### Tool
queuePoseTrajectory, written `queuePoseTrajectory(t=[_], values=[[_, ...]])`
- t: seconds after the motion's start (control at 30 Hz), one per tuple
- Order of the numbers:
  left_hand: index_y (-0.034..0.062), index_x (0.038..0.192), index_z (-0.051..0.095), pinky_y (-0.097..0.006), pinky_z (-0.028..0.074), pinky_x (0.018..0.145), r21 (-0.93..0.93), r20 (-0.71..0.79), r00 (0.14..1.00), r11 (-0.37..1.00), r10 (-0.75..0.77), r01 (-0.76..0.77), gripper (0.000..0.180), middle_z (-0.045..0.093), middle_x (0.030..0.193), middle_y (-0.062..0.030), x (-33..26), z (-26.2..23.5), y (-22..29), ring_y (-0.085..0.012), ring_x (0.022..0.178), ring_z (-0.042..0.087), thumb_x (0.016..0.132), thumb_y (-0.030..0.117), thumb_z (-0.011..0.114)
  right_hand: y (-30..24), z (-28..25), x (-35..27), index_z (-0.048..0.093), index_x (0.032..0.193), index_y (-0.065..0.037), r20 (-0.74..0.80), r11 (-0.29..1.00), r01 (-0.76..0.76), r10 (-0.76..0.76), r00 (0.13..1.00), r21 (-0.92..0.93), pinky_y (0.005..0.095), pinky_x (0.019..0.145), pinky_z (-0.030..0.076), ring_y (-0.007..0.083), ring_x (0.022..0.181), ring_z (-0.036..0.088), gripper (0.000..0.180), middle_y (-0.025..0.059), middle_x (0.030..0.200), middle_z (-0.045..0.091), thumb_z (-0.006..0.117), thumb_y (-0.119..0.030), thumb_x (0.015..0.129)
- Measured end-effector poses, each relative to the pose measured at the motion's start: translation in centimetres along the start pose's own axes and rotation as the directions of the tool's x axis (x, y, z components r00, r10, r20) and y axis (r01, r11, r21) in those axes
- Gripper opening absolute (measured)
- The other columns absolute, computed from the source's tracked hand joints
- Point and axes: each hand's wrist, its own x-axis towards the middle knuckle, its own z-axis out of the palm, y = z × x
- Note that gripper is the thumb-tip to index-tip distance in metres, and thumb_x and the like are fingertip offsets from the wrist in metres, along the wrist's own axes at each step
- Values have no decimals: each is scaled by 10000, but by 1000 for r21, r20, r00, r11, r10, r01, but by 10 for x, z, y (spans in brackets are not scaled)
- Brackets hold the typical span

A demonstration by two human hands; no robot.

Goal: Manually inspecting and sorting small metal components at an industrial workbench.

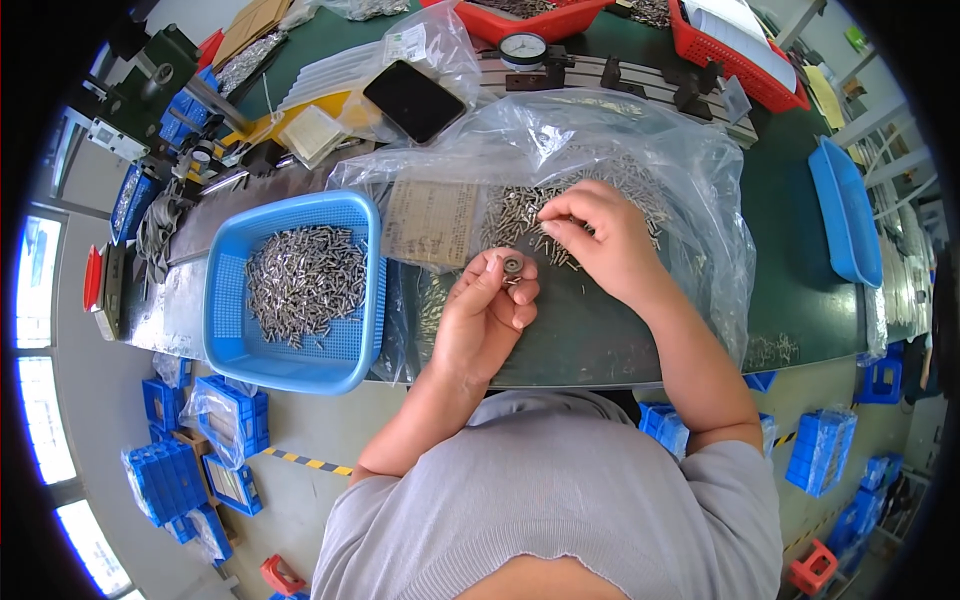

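My left hand (476,322) is closed around a small round metal ring-like piece (513,266), held upright between thumb and fingers. A few small metal bits seem to lie by the fingers under it. To its right, my right hand (612,240) hovers over a loose pile of small metal pins (512,214), thumb and forefinger pinched together. Whatever sits in that pinch is too small to make out. The pile spreads over and under a clear plastic bag (715,215). A brown printed card (430,222) lies left of the pile.
A blue plastic basket (212,320) with many metal pins stands at the left. Behind lie a black phone (414,101), a dial gauge (523,49) on a metal rail and red baskets (690,45). A blue tray (845,215) stands at the right edge.
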Motion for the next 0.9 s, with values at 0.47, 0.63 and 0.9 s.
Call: queuePoseTrajectory(t=[0.47, 0.63, 0.9], values=[[52, 977, 541, -239, 393, 581, 6, -12, 1000, 1000, 0, 0, 143, 560, 934, -81, -2, 1, 1, -124, 736, 484, 940, 189, 524, -20, 3, -4, 598, 860, -44, 120, 942, -222, 197, 973, 251, 233, 599, 459, 100, 685, 571, 10, 29, 807, 621, 598, -50, 852], [56, 964, 549, -231, 386, 571, 17, -1, 1000, 1000, -2, 2, 129, 566, 911, -70, -1, 1, 1, -121, 724, 484, 932, 181, 541, -26, -8, -4, 603, 860, -31, 270, 852, -312, 211, 939, 420, 216, 614, 466, 67, 709, 559, 28, -1, 799, 617, 604, -59, 866], [80, 989, 562, -222, 361, 528, 62, -20, 999, 997, -49, 50, 133, 565, 865, -68, -3, 1, 0, -111, 665, 468, 927, 198, 561, -23, -4, -5, 623, 837, -6, 359, 815, -355, 196, 913, 457, 216, 657, 449, 59, 706, 544, 118, 1, 739, 607, 666, -116, 842]])
